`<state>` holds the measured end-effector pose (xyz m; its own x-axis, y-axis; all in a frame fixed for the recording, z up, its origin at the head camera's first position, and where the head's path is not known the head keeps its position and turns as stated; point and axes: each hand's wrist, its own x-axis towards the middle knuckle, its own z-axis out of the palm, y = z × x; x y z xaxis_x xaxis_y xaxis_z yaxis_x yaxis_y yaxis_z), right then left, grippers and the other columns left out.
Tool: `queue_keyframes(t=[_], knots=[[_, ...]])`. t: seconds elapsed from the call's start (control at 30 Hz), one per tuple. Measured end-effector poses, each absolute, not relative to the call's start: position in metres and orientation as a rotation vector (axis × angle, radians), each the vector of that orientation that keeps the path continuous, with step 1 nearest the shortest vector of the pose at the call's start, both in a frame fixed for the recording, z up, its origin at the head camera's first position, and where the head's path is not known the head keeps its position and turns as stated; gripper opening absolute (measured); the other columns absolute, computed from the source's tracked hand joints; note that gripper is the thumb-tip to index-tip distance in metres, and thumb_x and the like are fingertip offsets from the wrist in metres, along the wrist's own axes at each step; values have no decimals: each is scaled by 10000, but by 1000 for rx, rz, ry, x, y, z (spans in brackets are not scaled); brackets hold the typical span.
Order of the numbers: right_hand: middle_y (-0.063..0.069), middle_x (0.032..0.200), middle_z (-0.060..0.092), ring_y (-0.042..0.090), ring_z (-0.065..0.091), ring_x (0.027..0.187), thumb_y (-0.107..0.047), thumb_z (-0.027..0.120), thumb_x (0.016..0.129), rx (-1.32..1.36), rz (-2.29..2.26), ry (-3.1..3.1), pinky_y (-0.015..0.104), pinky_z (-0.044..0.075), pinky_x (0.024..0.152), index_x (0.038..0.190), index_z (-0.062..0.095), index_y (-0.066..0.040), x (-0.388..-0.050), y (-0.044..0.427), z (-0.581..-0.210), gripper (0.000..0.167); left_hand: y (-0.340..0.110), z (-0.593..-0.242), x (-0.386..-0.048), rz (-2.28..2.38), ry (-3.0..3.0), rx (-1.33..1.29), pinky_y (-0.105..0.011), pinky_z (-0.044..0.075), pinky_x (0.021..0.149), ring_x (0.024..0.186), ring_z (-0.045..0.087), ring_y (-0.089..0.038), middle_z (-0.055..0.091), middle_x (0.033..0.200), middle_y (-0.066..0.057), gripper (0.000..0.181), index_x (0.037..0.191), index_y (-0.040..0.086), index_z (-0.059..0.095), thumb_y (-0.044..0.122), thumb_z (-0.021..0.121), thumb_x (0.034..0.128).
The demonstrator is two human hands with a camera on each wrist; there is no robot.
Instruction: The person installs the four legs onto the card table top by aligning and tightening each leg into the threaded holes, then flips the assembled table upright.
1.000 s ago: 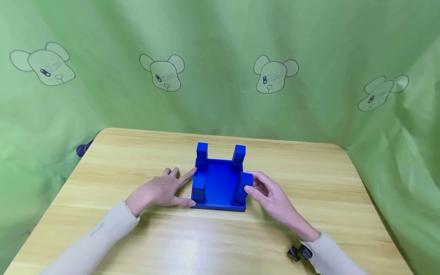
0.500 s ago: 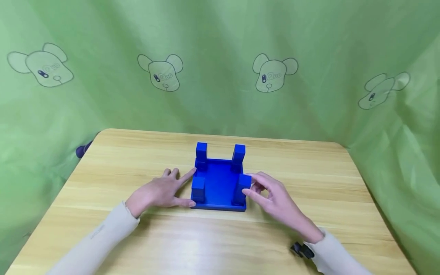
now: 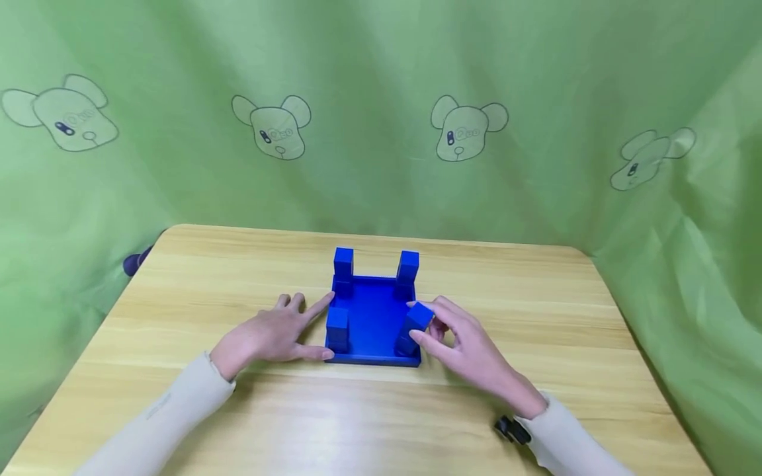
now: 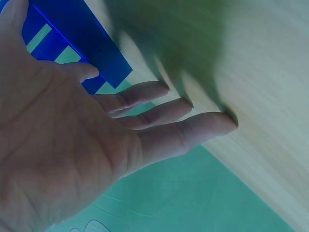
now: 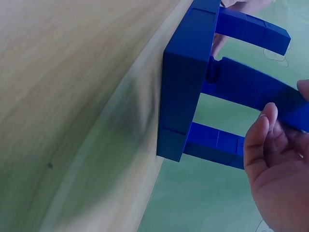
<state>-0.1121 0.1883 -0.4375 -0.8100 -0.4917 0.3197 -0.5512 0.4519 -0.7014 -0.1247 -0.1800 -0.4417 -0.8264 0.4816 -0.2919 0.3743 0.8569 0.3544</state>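
Observation:
A blue square tray-like base [image 3: 372, 320] lies on the table with an upright square leg at each corner, like a small upturned table. The near right leg [image 3: 419, 318] is tilted and turned against the others; its foot meets the base corner. My right hand [image 3: 467, 340] pinches this leg near its top between thumb and fingers. In the right wrist view a small notch shows where the leg [image 5: 256, 84] meets the base [image 5: 186, 72]. My left hand [image 3: 268, 334] lies with fingers spread, thumb and index finger touching the base's left side, beside the near left leg [image 3: 337, 328].
The far left leg [image 3: 343, 270] and far right leg [image 3: 407, 271] stand upright. A black device [image 3: 512, 430] sits at the right wrist. Wood-grain table [image 3: 297, 423] surrounds the base. Green cloth [image 3: 369, 185] hangs behind, and a dark purple object [image 3: 135, 261] shows past the left edge.
The near right leg has gone from nearly upright to leaning and turned, with my right hand moving along with it. My left hand stays against the base. The head view has shifted slightly.

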Motion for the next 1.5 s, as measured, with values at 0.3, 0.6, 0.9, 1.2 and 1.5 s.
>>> queue_keyframes(t=[0.3, 0.6, 0.9, 1.2, 1.5], knots=[[-85, 872, 603, 127, 628, 799, -167, 846, 990, 903, 1347, -2630, 305, 548, 655, 988, 603, -206, -115, 188, -440, 246, -181, -442, -126, 387, 2668, 663, -527, 606, 704, 1229, 512, -459, 479, 1457, -308, 1104, 1776, 248, 167, 777, 670, 949], [-101, 1069, 629, 125, 609, 779, -196, 796, 1034, 998, 1258, -2616, 314, 549, 619, 1119, 682, -243, -113, 189, -435, 150, -180, -440, -125, 366, 2667, 668, -526, 595, 699, 1185, 510, -427, 490, 1427, -293, 1098, 1776, 238, 165, 782, 653, 956], [-119, 998, 625, 104, 622, 821, -185, 795, 1026, 1001, 1267, -2590, 333, 570, 648, 1079, 691, -247, -113, 187, -436, 132, -182, -441, -125, 363, 2675, 662, -568, 606, 733, 1242, 511, -461, 479, 1462, -309, 1100, 1777, 247, 160, 786, 652, 954], [-65, 932, 622, 113, 615, 796, -150, 842, 985, 992, 1292, -2535, 297, 577, 674, 1140, 749, -190, -114, 187, -442, 185, -180, -445, -127, 361, 2668, 649, -540, 606, 710, 1282, 507, -490, 466, 1487, -312, 1116, 1779, 262, 140, 798, 652, 944], [-57, 856, 618, 138, 616, 764, -209, 892, 953, 890, 1426, -2602, 301, 545, 645, 1097, 734, -249, -114, 187, -446, 218, -179, -444, -126, 359, 2670, 651, -510, 605, 701, 1254, 510, -466, 470, 1480, -305, 1105, 1778, 270, 145, 795, 651, 948]])
